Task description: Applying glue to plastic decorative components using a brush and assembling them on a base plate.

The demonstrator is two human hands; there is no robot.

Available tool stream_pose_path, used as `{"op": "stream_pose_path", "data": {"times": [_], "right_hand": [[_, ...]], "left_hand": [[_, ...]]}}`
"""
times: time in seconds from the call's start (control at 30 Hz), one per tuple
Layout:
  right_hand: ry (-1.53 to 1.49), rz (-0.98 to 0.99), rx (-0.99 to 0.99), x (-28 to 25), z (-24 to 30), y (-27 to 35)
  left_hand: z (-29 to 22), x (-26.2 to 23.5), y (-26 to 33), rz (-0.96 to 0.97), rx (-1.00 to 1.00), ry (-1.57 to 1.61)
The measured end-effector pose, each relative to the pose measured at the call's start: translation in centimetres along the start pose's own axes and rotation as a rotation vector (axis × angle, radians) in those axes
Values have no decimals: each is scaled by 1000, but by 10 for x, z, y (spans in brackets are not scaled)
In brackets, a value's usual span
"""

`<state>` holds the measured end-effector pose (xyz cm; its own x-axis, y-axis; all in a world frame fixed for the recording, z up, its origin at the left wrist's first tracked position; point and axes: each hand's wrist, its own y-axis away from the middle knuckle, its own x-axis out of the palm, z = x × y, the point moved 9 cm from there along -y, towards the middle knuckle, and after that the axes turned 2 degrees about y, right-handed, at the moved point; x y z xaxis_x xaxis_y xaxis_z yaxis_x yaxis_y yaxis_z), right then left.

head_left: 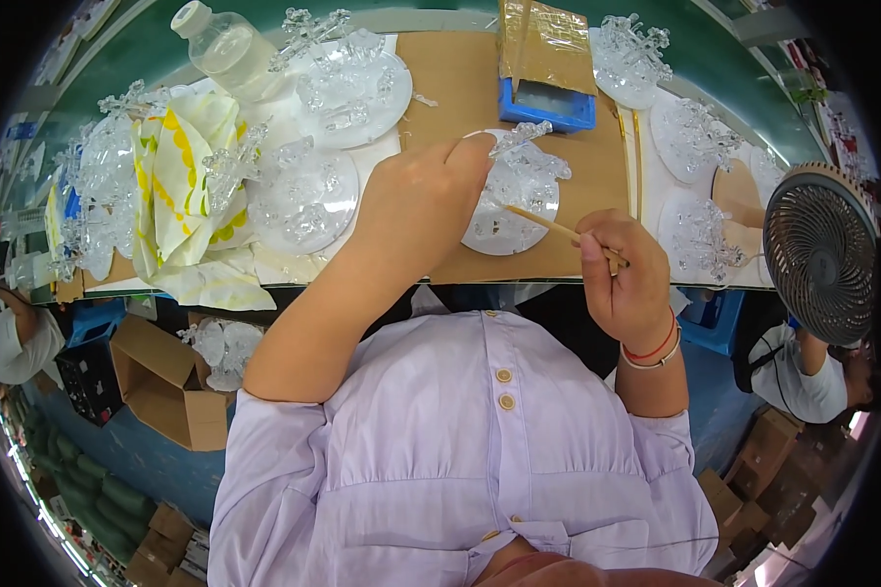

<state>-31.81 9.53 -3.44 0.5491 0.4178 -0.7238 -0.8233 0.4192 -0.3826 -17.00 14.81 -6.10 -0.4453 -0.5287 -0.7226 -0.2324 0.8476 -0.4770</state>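
In front of me a round clear plastic disc (506, 235) lies on a brown cardboard sheet (448, 83), with small clear plastic pieces standing on it. My left hand (426, 196) reaches over its left edge, fingers pinched on a clear plastic piece (522, 137) above the disc's far side. Closed around a thin wooden stick (548, 223) is my right hand (625, 272), at the table's near edge. The stick's far tip points at the pieces on the disc; whether it touches them I cannot tell.
Left stand more loaded clear discs (308, 201), a crumpled patterned cloth (181, 166) and a clear bottle (227, 49). A blue box with a cardboard cover (548, 103) sits at the back. A black fan (820, 249) stands right. An open carton (181, 382) is below, left.
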Motion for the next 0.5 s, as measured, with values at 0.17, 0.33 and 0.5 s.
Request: {"op": "stream_pose_path", "data": {"times": [0.17,0.33,0.5], "right_hand": [[-140,8,20,8,-11,-6],[-116,58,-48,14,-10,-22],[-92,75,20,18,-16,-30]], "left_hand": [[0,2,0,36,-5,3],[1,3,0,49,14,-7],[1,3,-1,51,14,-5]]}}
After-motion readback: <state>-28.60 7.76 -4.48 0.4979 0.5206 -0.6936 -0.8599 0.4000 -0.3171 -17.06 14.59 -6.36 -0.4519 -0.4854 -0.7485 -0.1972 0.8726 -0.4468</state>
